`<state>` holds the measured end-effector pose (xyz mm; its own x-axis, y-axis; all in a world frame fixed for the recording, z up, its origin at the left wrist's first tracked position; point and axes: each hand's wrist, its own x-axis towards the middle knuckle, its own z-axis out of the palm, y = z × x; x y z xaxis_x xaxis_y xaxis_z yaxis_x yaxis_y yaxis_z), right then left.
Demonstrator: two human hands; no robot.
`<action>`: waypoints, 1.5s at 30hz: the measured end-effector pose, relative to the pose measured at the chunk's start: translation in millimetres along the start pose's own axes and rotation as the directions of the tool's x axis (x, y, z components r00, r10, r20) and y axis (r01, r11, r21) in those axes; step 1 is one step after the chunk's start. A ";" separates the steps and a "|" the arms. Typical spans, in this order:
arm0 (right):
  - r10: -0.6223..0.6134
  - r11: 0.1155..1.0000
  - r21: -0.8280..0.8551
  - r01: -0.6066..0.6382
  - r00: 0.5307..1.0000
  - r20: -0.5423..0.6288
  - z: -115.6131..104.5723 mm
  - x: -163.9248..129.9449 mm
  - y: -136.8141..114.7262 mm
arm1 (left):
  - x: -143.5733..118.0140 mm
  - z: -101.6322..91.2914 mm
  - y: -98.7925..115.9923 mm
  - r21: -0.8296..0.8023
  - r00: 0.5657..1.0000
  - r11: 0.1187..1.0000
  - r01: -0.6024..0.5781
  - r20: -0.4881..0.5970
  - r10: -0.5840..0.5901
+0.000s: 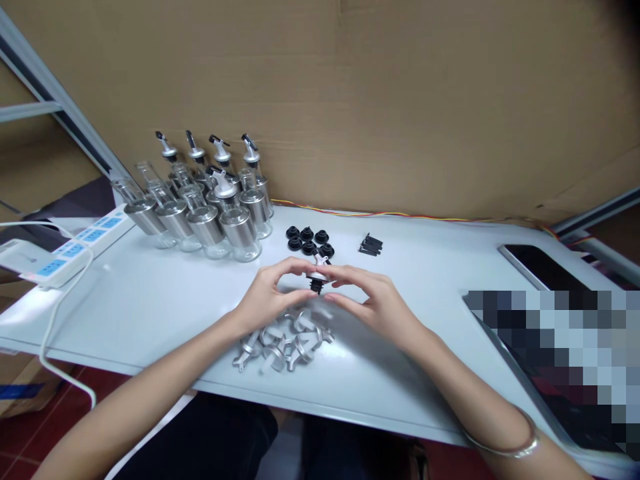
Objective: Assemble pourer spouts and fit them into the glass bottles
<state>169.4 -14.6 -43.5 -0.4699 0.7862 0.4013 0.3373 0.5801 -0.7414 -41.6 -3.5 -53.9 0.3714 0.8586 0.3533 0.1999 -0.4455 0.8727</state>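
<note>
Between my two hands is a bottle pourer [317, 275] with a silver top and a ribbed black stopper pointing down. My left hand [273, 290] pinches it from the left, thumb low and fingers at the top. From the other side my right hand [375, 297] has its fingertips on the silver top, thumb near the stopper. Below them lies a loose heap of silver pourer spouts [285, 343]. Several black rubber stoppers [307, 239] sit just behind my hands. Farther right is a small group of black flip caps [371, 244].
Glass bottles with steel sleeves [205, 223] stand at the back left, some topped with pourers. A power strip [83, 243] with white cables lies at the left edge. On the right are a phone [540, 267] and a partly pixelated dark device [530, 380]. Cardboard [375, 100] rises behind the table.
</note>
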 end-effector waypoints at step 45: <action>-0.212 0.977 -0.130 0.171 0.678 -0.703 -0.1 4.3 8.8 | 26.2 -50.0 76.2 0.548 0.645 0.710 -0.442 -0.356 0.676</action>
<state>170.5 -6.1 -48.2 0.1833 0.5601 0.8079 0.3546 0.7289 -0.5857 -62.0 -2.2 38.7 0.0519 0.3431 0.9378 0.4751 -0.8345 0.2790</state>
